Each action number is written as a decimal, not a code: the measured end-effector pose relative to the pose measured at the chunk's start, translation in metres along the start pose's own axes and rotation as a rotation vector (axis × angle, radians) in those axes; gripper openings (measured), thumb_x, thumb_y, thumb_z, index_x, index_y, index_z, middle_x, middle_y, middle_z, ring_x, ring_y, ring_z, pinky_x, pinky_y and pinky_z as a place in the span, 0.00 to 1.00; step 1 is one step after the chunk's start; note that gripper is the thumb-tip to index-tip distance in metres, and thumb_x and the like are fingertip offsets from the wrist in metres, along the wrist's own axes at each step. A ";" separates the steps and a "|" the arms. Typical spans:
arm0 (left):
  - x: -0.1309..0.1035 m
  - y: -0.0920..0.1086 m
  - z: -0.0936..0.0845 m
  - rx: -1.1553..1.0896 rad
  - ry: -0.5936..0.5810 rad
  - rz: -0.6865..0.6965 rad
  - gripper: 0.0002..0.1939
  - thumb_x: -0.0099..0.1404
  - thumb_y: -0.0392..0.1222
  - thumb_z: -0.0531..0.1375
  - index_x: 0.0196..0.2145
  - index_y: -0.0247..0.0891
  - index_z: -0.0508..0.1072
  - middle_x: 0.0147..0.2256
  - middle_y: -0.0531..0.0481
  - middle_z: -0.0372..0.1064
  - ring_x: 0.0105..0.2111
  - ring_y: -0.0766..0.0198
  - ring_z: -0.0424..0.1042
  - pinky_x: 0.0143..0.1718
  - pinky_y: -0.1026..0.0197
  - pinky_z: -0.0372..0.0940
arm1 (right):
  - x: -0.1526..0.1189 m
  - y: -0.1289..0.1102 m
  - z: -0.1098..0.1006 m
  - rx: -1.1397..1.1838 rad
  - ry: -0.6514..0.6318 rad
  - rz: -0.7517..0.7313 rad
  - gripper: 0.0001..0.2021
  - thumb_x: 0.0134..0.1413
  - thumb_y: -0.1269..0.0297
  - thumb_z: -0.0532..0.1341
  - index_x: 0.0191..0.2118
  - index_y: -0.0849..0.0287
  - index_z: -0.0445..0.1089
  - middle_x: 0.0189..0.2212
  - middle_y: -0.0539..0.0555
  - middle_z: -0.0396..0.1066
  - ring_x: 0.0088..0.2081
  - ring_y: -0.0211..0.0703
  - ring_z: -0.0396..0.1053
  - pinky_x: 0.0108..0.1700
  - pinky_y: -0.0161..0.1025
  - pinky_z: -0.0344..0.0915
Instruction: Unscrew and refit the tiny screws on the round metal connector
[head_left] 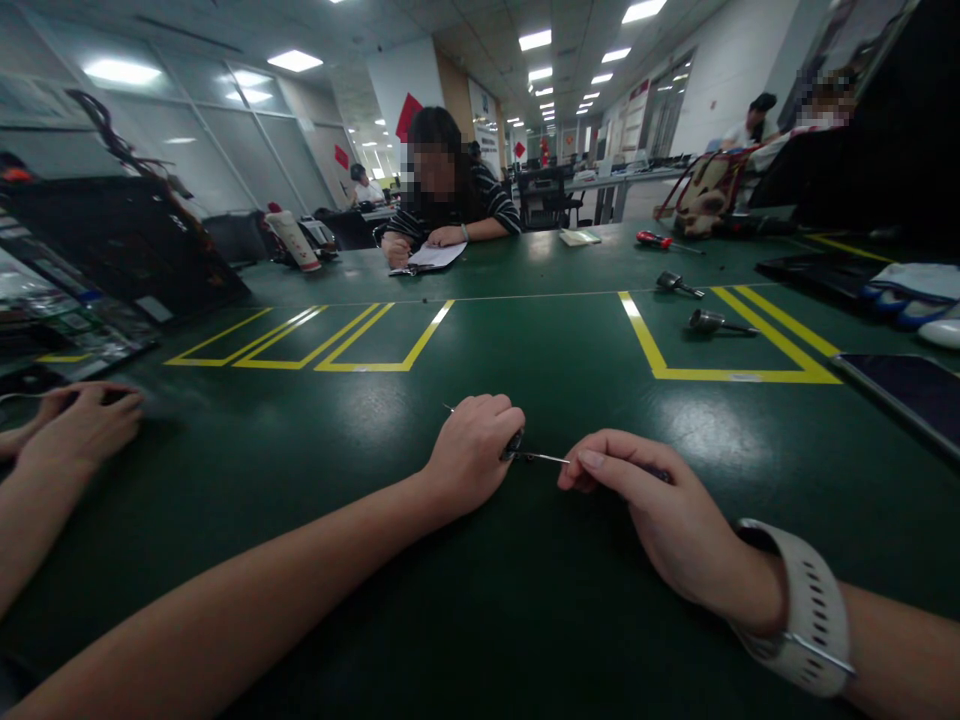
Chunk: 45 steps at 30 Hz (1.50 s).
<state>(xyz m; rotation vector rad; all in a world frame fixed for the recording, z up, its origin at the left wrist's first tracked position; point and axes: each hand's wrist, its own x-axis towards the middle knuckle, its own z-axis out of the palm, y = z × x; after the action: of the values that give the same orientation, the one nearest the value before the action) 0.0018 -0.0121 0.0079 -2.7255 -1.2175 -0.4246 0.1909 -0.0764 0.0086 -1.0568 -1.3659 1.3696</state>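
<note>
A: Middle of the view as hub, what's at nine o'clock?

B: A neighbour's hand (90, 430), well apart from the rest. Then, at six, the wearer's own left hand (474, 450), curled into a snug fist.

A: Around what?

B: A metal tip (449, 408) pokes out at the fist's ten o'clock, a dark piece (513, 446) at its three; the rest is hidden. I'd guess it's hard and light, so a full palm wrap suits it.

A: And the thin metal shaft (544, 458)?

B: Toward five, between the two hands. Probably stiff and smooth, so it could slip or roll; a pinch steadies it but gives little force. Which piece it belongs to, I can't tell.

A: The right hand (660, 510)?

B: At four, thumb and fingers drawn into a light pinch by the shaft's end. A dark handle (658, 473) shows just behind; I'd grip there for firmer control.
</note>
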 end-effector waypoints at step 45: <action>0.004 -0.017 0.006 -0.850 0.170 -0.473 0.20 0.49 0.32 0.64 0.41 0.35 0.69 0.40 0.46 0.70 0.40 0.58 0.71 0.42 0.54 0.68 | 0.000 -0.033 -0.004 -0.588 0.031 -0.060 0.16 0.51 0.65 0.51 0.14 0.57 0.58 0.13 0.48 0.57 0.18 0.37 0.56 0.21 0.37 0.49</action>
<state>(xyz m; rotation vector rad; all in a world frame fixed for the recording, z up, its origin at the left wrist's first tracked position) -0.0073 0.0031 0.0034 -2.8491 -1.9741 -1.4940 0.1954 -0.0761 0.0412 -1.3901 -1.8156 0.9138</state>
